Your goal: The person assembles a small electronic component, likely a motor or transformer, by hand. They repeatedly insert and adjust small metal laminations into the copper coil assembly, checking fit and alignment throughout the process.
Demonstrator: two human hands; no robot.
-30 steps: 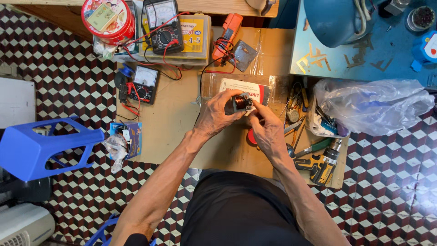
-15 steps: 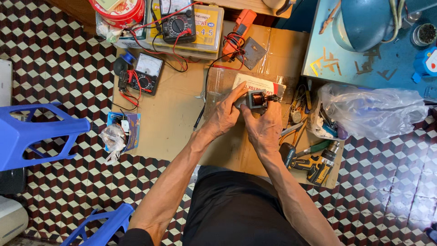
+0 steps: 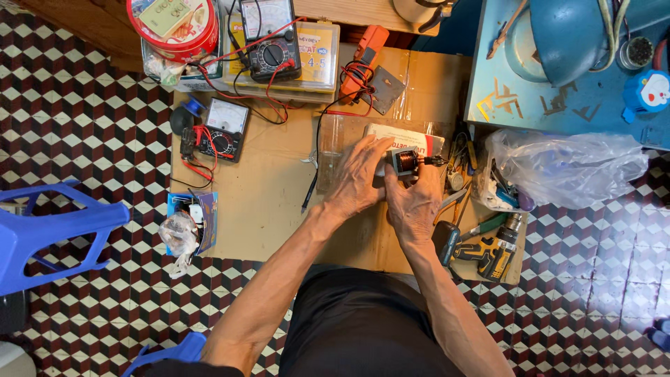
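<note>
Both my hands hold a small electric motor [image 3: 405, 163] with a copper winding, above a cardboard sheet [image 3: 272, 202] on the tiled floor. My left hand [image 3: 361, 177] grips its left side, fingers curled over the top. From below and from the right, my right hand [image 3: 414, 202] clasps it. A short shaft sticks out of the motor to the right. A clear plastic box [image 3: 335, 150] and a white carton [image 3: 401, 137] lie just behind my hands.
Two multimeters [image 3: 218, 135] [image 3: 273, 43] with red and black leads lie at the back left, near a red round tin [image 3: 174, 28]. A yellow cordless drill [image 3: 488, 253], pliers and a plastic bag [image 3: 569, 167] lie right. A blue stool [image 3: 49, 230] stands left.
My hands and the motor have stayed together; the head camera has shifted, so the whole scene sits a little differently in view. The motor's winding now faces up more clearly.
</note>
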